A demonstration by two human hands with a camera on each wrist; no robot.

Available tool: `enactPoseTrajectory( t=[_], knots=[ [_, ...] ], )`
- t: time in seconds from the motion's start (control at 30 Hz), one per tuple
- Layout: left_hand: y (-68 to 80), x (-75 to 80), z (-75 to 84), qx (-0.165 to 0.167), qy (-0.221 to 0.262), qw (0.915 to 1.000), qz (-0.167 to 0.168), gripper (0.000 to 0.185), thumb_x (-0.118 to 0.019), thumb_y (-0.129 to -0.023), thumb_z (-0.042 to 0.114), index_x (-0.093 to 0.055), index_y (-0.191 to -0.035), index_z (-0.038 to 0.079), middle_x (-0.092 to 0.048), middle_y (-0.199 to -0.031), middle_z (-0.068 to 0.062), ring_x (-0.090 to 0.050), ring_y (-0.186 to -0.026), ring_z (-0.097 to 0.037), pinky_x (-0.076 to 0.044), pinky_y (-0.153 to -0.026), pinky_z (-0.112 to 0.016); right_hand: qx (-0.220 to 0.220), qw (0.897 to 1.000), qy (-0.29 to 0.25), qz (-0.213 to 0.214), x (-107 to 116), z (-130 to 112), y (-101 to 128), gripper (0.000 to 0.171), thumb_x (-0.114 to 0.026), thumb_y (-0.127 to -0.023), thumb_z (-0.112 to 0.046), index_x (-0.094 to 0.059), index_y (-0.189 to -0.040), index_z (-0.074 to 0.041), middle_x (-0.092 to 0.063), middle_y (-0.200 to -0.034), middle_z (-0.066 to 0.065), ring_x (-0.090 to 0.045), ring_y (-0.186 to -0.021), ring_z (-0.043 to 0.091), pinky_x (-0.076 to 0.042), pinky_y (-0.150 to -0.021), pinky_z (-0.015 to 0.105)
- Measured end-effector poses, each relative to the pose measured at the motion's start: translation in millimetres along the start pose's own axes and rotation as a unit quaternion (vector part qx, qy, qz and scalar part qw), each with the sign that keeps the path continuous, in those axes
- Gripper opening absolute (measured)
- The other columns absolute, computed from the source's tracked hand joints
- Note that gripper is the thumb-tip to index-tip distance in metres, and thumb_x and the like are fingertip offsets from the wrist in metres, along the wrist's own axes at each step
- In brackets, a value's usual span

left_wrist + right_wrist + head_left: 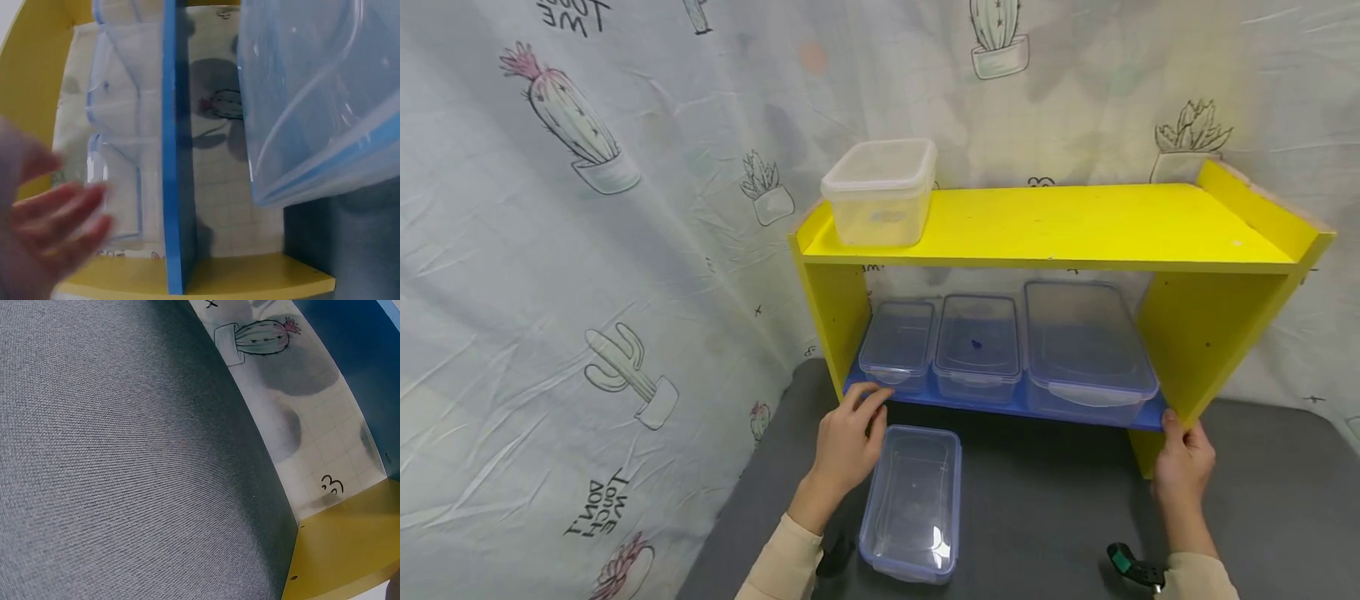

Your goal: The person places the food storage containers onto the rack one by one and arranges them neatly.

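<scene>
The left hand (848, 440) lies open, fingers touching the small box (898, 343) on the blue shelf (1000, 407). The right hand (1182, 457) grips the yellow leg (1202, 342). The box looks light and slippery — best held by its sides.

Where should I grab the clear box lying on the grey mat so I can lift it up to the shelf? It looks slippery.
Take the clear box by its two long sides, just under the blue-edged rim, coming from above. It lies flat with its short end toward you, and the rim likely gives fingers a ledge. The left hand is already right beside its far left corner, so that side seems the easiest start.
</scene>
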State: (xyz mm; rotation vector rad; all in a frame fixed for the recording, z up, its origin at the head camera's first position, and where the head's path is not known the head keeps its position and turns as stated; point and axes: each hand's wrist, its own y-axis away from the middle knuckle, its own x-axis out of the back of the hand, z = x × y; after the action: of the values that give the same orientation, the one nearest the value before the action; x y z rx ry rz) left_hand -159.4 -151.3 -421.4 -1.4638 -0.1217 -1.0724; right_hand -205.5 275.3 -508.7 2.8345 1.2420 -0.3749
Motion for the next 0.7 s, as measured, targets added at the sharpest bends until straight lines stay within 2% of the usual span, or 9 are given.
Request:
enactPoseTrajectory(
  t=[0.07, 0.17, 0.23, 0.3, 0.37, 0.47, 0.6, 0.7],
  knots=[
    [9.5, -0.7, 0.9, 0.023, -0.013, 0.9982, -0.053, 0.024, -0.065, -0.090, 0.014, -0.071, -0.113, 0.014, -0.065, -0.105, -0.003, -0.049, -0.050, -0.003, -0.037, -0.045, -0.017, 0.002, 1.000, -0.010, 0.002, -0.7, 0.4, 0.4, 0.013, -0.061, -0.095, -0.017, -0.070, -0.089, -0.025, -0.058, -0.073, -0.018, -0.044, -0.075, 0.007, -0.036, -0.064, 0.012],
    [22.2, -1.3, 1.7, 0.074, -0.031, 0.9884, -0.129, 0.026, -0.065, -0.092, 0.023, -0.069, -0.117, 0.018, -0.065, -0.100, -0.001, -0.042, -0.049, -0.001, -0.032, -0.044, -0.017, 0.003, 1.000, -0.015, 0.001, -1.2, 1.1, 0.9, 0.012, -0.061, -0.095, -0.018, -0.070, -0.091, -0.024, -0.058, -0.075, -0.017, -0.044, -0.075, 0.007, -0.036, -0.065, 0.012],
    [29.2, -1.6, 1.8, 0.116, -0.033, 0.9793, -0.162, 0.028, -0.066, -0.091, 0.026, -0.067, -0.118, 0.018, -0.065, -0.097, -0.002, -0.044, -0.051, -0.004, -0.034, -0.044, -0.019, 0.000, 1.000, -0.012, 0.000, -1.1, 0.7, 0.8, 0.010, -0.061, -0.096, -0.019, -0.070, -0.093, -0.023, -0.058, -0.077, -0.016, -0.045, -0.076, 0.007, -0.037, -0.065, 0.011],
    [36.2, -2.6, 0.9, 0.158, -0.033, 0.9690, -0.187, 0.031, -0.066, -0.092, 0.028, -0.066, -0.120, 0.015, -0.067, -0.098, -0.005, -0.054, -0.055, -0.010, -0.041, -0.046, -0.025, 0.000, 1.000, -0.006, -0.002, -0.8, 0.7, 0.4, 0.010, -0.061, -0.096, -0.020, -0.071, -0.096, -0.023, -0.059, -0.079, -0.017, -0.045, -0.077, 0.007, -0.037, -0.067, 0.010],
    [43.8, -4.0, -0.6, 0.198, -0.029, 0.9561, -0.214, 0.036, -0.065, -0.092, 0.030, -0.064, -0.121, 0.011, -0.069, -0.104, -0.009, -0.065, -0.067, -0.021, -0.050, -0.053, -0.033, 0.000, 1.000, 0.005, -0.002, -0.5, 0.6, 0.7, 0.010, -0.061, -0.096, -0.022, -0.070, -0.096, -0.024, -0.059, -0.079, -0.018, -0.045, -0.078, 0.006, -0.036, -0.067, 0.010],
    [54.5, -6.8, -3.8, 0.252, -0.016, 0.9314, -0.263, 0.048, -0.065, -0.091, 0.037, -0.061, -0.124, 0.002, -0.071, -0.100, -0.011, -0.069, -0.080, -0.028, -0.054, -0.065, -0.045, 0.003, 1.000, 0.025, -0.001, -0.5, 0.4, 1.4, 0.010, -0.060, -0.096, -0.023, -0.070, -0.095, -0.025, -0.059, -0.077, -0.022, -0.045, -0.077, 0.006, -0.035, -0.067, 0.011],
    [63.7, -10.4, -8.1, 0.297, 0.015, 0.8960, -0.330, 0.067, -0.064, -0.088, 0.052, -0.058, -0.125, -0.004, -0.066, -0.076, -0.001, -0.064, -0.068, -0.019, -0.051, -0.061, -0.042, 0.003, 1.000, 0.028, -0.001, -0.3, 0.0, 1.9, 0.011, -0.060, -0.096, -0.022, -0.069, -0.092, -0.027, -0.057, -0.076, -0.021, -0.044, -0.076, 0.005, -0.035, -0.067, 0.011],
    [67.8, -12.6, -11.5, 0.305, 0.036, 0.8817, -0.358, 0.073, -0.061, -0.087, 0.060, -0.060, -0.121, -0.004, -0.063, -0.070, 0.003, -0.059, -0.063, -0.013, -0.048, -0.058, -0.038, 0.005, 1.000, 0.006, -0.002, 0.3, -0.1, 1.2, 0.012, -0.060, -0.096, -0.019, -0.069, -0.092, -0.026, -0.058, -0.076, -0.020, -0.044, -0.076, 0.005, -0.036, -0.066, 0.011]
  ],
)
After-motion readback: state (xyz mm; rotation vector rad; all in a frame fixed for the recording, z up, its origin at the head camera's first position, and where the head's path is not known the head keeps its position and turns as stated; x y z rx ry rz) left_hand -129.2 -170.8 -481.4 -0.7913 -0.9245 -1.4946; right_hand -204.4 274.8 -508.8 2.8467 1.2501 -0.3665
